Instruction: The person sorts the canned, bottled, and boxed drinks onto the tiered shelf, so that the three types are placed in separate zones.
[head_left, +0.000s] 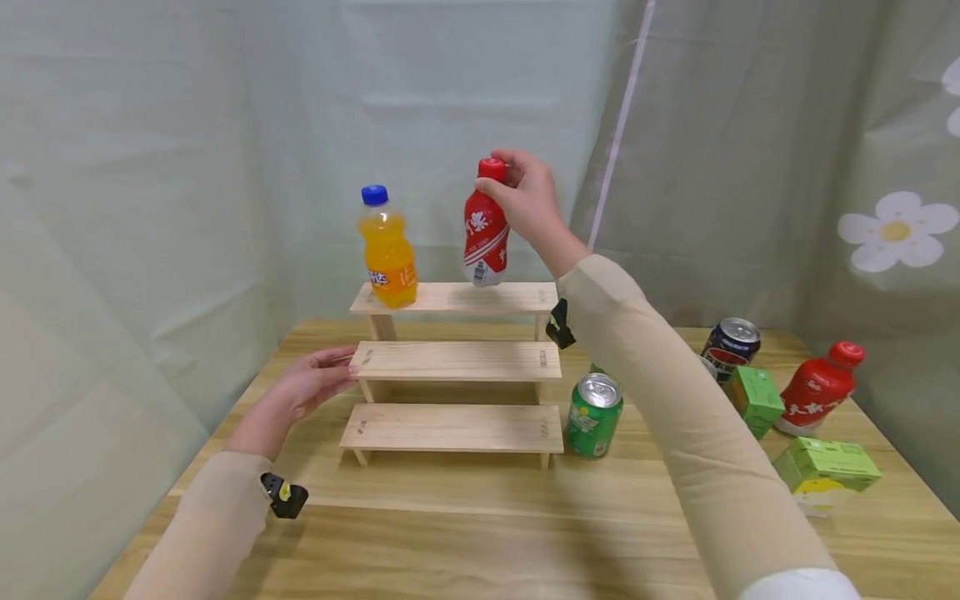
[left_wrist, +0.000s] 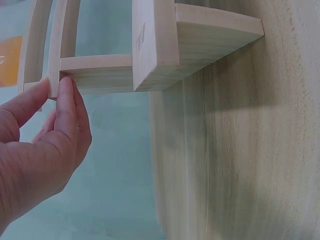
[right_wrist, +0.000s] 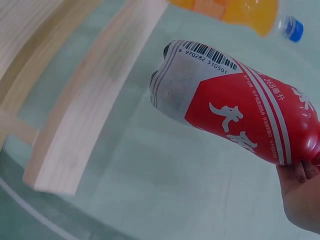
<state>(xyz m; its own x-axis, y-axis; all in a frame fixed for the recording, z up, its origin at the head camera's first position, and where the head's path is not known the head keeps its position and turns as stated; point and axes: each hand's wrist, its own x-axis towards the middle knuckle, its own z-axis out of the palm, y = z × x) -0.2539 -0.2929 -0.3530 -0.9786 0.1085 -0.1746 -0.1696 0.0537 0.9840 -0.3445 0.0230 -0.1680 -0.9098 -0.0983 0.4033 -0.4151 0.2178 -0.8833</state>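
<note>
And here's the right hand point(head_left: 528, 196), thumb and fingers gripping the cap end of a red-and-white waisted bottle point(head_left: 486, 237), base down, long axis near upright below the hand, just right of centre at the back edge of the top tier point(head_left: 450, 296) on a three-tiered pale wooden rack point(head_left: 450, 427), a gap showing in the right wrist view! Over at the rack's left edge, the left hand point(head_left: 318, 383) pinches the middle tier's end, well apart from that bottle, while a blue-capped bottle of orange drink point(head_left: 390, 262) stands near the top tier's left edge
</note>
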